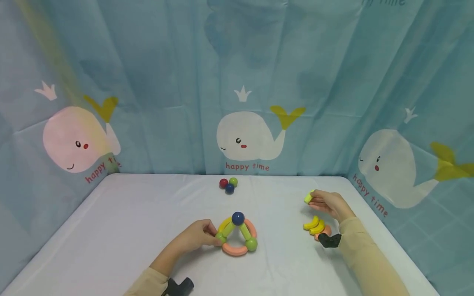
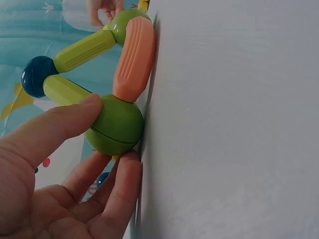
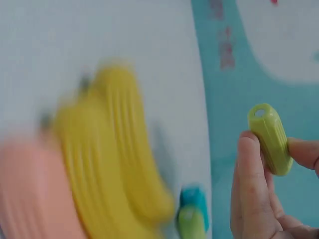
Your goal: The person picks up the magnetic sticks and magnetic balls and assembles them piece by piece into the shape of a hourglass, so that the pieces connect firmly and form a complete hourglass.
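My left hand (image 1: 195,236) pinches a green ball (image 2: 117,124) at the left corner of a magnetic ball-and-stick build. Thumb and fingertips lie on opposite sides of that ball. The build's base is a ring of curved salmon sticks (image 1: 235,250) and a yellow one, with another green ball (image 1: 252,244) at right. Two straight lime sticks (image 1: 245,232) slope up to a dark blue ball (image 1: 238,218) on top. Over at the right, my right hand (image 1: 329,202) holds a short lime stick (image 3: 270,139) between thumb and fingers, raised off the table.
Curved yellow sticks (image 1: 316,225) and a salmon stick (image 1: 327,230) lie below my right hand. Teal and lime sticks (image 3: 193,211) show near them in the right wrist view. Red, green and blue balls (image 1: 229,188) sit at the table's back edge, before a whale-print curtain (image 1: 166,135).
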Available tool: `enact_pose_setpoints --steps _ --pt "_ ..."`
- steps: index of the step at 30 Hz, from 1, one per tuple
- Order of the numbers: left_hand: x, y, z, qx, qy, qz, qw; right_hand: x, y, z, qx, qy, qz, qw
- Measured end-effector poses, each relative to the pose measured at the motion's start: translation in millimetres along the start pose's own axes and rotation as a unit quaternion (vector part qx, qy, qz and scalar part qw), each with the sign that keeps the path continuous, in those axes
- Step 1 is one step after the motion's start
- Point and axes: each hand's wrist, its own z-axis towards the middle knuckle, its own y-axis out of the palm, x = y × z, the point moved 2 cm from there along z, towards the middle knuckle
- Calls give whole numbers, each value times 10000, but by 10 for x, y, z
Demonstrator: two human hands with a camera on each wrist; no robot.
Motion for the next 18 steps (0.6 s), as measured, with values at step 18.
enact_pose_setpoints --steps 18 --pt "-13 -7 -28 -60 1 -223 9997 74 1335 -360 -98 -1378 -1066 9847"
